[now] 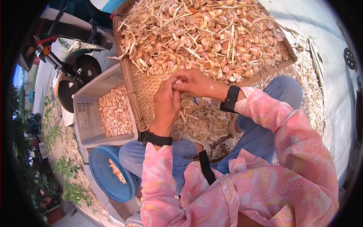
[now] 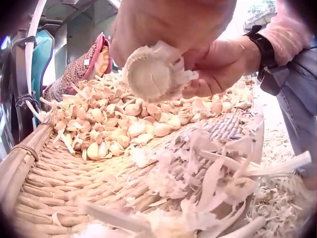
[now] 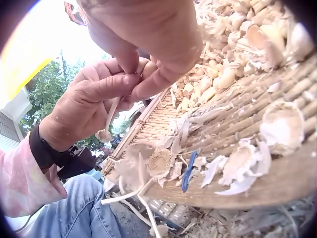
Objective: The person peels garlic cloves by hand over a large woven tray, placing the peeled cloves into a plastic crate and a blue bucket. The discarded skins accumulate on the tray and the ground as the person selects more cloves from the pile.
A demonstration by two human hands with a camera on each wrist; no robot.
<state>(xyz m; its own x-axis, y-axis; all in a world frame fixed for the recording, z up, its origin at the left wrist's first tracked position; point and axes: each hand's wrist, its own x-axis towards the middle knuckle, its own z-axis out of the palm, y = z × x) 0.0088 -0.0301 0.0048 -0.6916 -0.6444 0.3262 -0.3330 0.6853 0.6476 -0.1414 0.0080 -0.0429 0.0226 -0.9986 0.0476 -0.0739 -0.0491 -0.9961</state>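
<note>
Both hands meet above the near edge of a woven tray [image 1: 145, 89]. My left hand [image 1: 166, 104] grips a piece of garlic stalk whose round, pale root base [image 2: 148, 77] shows below the fingers in the left wrist view. My right hand [image 1: 196, 83] has its thumb and fingertips together against the left fingers, pinching a small garlic clove [image 1: 178, 81] largely hidden by them. Past the hands, a heap of garlic cloves [image 1: 211, 41] mixed with skins and dry stalks covers most of the tray. Peeled-off root bases [image 3: 282, 126] and papery skins lie at its near edge.
Left of the tray stands a pale plastic crate [image 1: 85, 102] partly filled with cloves. A blue bucket [image 1: 99, 170] with some cloves is nearer the body. A blue twist tie [image 3: 188, 171] lies on the tray's edge. Skins litter the ground; a wheeled vehicle [image 1: 81, 72] is at far left.
</note>
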